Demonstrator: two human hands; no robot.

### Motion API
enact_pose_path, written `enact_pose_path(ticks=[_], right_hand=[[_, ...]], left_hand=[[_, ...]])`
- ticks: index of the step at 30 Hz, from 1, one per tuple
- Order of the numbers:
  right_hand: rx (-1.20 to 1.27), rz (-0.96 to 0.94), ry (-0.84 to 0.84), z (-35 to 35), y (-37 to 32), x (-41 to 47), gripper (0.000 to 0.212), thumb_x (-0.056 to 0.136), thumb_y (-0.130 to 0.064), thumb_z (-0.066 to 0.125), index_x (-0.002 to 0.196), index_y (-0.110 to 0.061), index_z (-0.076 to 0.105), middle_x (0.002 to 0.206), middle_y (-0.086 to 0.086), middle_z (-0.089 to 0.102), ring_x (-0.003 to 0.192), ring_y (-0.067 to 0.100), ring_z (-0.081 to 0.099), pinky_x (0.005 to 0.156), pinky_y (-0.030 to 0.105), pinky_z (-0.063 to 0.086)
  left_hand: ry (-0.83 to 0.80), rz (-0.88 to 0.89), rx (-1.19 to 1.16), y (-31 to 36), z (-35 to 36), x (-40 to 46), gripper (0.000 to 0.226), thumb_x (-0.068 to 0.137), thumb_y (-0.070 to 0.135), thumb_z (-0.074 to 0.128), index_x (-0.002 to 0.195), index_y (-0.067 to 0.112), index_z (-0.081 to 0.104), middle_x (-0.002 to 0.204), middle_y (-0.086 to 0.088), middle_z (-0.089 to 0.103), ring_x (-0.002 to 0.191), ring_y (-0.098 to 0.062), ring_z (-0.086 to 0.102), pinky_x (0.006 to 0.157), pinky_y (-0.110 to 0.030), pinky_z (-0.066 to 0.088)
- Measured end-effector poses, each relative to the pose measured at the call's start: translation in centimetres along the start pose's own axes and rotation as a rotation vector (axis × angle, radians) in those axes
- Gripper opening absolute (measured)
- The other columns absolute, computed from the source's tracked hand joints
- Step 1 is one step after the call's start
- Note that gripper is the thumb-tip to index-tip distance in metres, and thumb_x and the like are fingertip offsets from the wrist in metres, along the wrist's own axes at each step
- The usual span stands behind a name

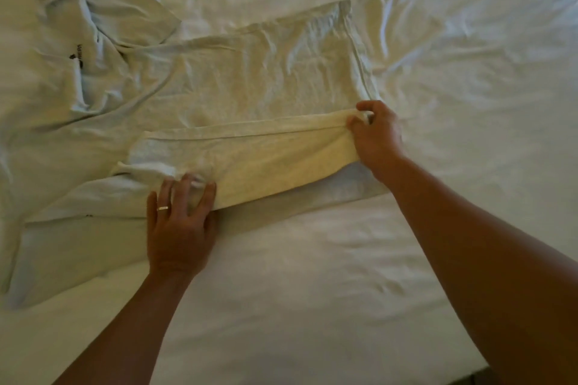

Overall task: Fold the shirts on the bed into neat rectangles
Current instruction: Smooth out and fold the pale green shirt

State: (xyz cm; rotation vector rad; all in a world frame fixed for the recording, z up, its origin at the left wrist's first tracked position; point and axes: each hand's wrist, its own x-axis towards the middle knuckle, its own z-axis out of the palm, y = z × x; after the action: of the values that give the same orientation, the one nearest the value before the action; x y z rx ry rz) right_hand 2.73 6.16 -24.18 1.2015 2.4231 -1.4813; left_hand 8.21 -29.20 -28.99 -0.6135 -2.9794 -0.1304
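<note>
A pale, light-coloured cotton polo shirt (219, 78) lies spread flat across a bed covered with a wrinkled white sheet (344, 259). The shirt is oriented sideways to the person: collar and short dark chest logo (77, 56) at the far left, bottom hem at the right. One short sleeve (131, 9) extends toward the far side of the bed; the other lies at the near left.

The near side of the shirt is folded inward. This folded strip (250, 159) runs lengthwise over the shirt body, from the area near the left hand to the hem at the right.

The left hand (179, 228) rests palm down on the near edge of the fold. Its fingers are extended and spread, pressing the fabric onto the bed. A thin band ring (163, 208) sits on one finger.

The right hand (377, 137) is at the hem end of the folded strip. Its thumb and fingers are curled and pinch the corner of the fabric, holding it against the shirt body.

Both forearms are bare. The sheet around the shirt shows creases.
</note>
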Motion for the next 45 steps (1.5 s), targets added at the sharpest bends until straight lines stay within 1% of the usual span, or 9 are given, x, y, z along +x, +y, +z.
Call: enact_pose_path(ticks=[16,19,23,26,28,31,34,39,45], right_hand=[[-0.386,-0.202,0.025,-1.0,4.0,-0.9,0.040,0.099,-0.022,0.057,0.138,-0.024,0.049,0.135,0.007,0.053,0.115,0.031,0.054,0.082,0.034,0.042],[-0.646,-0.361,0.152,-0.5,3.5,-3.3,0.055,0.097,-0.031,0.056,0.149,-0.021,0.038,0.150,0.010,0.038,0.129,0.033,0.038,0.100,0.045,0.039],[-0.906,-0.544,-0.215,1.3,4.7,-5.7,0.064,0.104,-0.058,0.024,0.160,-0.036,0.003,0.169,0.000,-0.008,0.154,0.026,-0.001,0.121,0.048,0.012],[-1.002,-0.488,-0.322,1.3,6.1,-5.7,0.065,0.100,-0.066,0.015,0.157,-0.044,-0.008,0.166,-0.009,-0.020,0.154,0.020,-0.010,0.123,0.051,0.008],[-0.996,-0.462,-0.265,1.7,5.5,-6.1,0.064,0.100,-0.057,0.026,0.158,-0.039,0.005,0.168,-0.003,-0.010,0.154,0.025,-0.002,0.120,0.053,0.011],[-0.918,-0.601,-0.150,4.1,2.7,-7.7,0.062,0.086,-0.040,0.048,0.144,-0.021,0.041,0.161,0.011,0.025,0.144,0.035,0.025,0.108,0.054,0.029],[-0.700,-0.771,-0.176,9.1,-0.8,-9.0,0.043,0.086,-0.028,0.052,0.125,-0.014,0.061,0.136,0.008,0.055,0.120,0.032,0.049,0.096,0.050,0.045],[-0.535,-0.829,-0.436,19.1,-7.7,-10.3,0.033,0.096,-0.014,0.047,0.121,-0.016,0.067,0.128,0.003,0.062,0.115,0.026,0.053,0.097,0.049,0.046],[-0.762,-0.732,-0.729,25.6,-12.2,-10.3,0.040,0.102,-0.023,0.044,0.139,-0.035,0.052,0.142,-0.001,0.044,0.129,0.024,0.037,0.108,0.041,0.034]], left_hand=[[-0.156,0.008,-0.059,2.7,1.2,-2.5,0.053,0.103,0.041,0.037,0.151,0.023,0.047,0.160,-0.021,0.034,0.147,-0.051,0.026,0.107,-0.071,0.029],[-0.248,-0.017,-0.050,3.1,1.3,-2.6,0.057,0.103,0.048,0.031,0.155,0.027,0.039,0.165,-0.017,0.025,0.151,-0.048,0.017,0.110,-0.074,0.023],[-0.363,-0.043,-0.076,3.7,1.1,-2.6,0.071,0.099,0.066,0.019,0.162,0.033,0.016,0.170,-0.011,0.004,0.155,-0.041,0.004,0.114,-0.072,0.012],[-0.405,-0.057,-0.104,4.1,0.5,-2.6,0.075,0.097,0.070,0.018,0.162,0.034,0.011,0.170,-0.009,0.001,0.155,-0.037,0.005,0.115,-0.069,0.013],[-0.360,-0.096,-0.232,3.8,-0.4,-2.3,0.073,0.098,0.066,0.028,0.160,0.029,0.024,0.168,-0.012,0.015,0.154,-0.035,0.016,0.117,-0.065,0.020],[-0.039,-0.191,-0.481,1.3,-2.1,-1.2,0.054,0.096,0.041,0.052,0.137,0.007,0.058,0.141,-0.018,0.054,0.132,-0.035,0.048,0.104,-0.056,0.046],[0.214,-0.345,-0.385,-3.5,-3.5,-0.4,0.035,0.092,0.028,0.059,0.115,0.004,0.069,0.116,-0.018,0.065,0.107,-0.039,0.060,0.088,-0.051,0.051],[0.021,-0.592,-0.178,-12.6,-4.4,-0.7,0.039,0.092,0.039,0.050,0.112,0.012,0.071,0.115,-0.016,0.064,0.106,-0.042,0.056,0.089,-0.052,0.041],[-0.140,-0.504,-0.081,-17.6,-3.0,-3.1,0.041,0.096,0.042,0.040,0.100,0.013,0.069,0.097,-0.019,0.062,0.089,-0.044,0.060,0.078,-0.050,0.043]])
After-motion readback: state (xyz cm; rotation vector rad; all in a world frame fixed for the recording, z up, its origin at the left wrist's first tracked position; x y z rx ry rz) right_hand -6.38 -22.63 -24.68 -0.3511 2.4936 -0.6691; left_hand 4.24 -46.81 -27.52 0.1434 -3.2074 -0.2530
